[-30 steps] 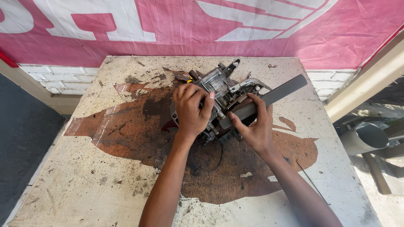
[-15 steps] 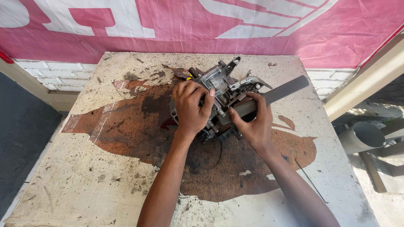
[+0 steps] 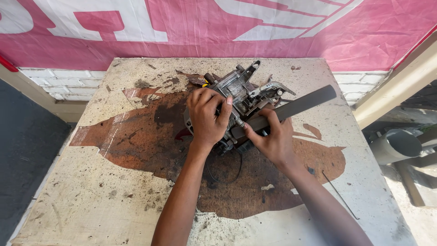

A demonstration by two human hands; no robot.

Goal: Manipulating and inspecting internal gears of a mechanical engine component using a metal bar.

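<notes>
Basically your left hand (image 3: 207, 116) curls over the engine part (image 3: 241, 91), hiding its near side; right hand (image 3: 273, 139) pinches the flat bar (image 3: 296, 107).

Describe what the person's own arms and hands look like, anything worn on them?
Both arms are bare as far up as the frame shows: no sleeves, gloves, watch or bands. The left hand and right hand show no rings, as far as can be seen. The fingernails are short, and the arms are slim.

A stained, rust-blotched table (image 3: 114, 200) carries a grey metal assembly (image 3: 241, 91) and, seemingly, a thin wire (image 3: 339, 196).
</notes>
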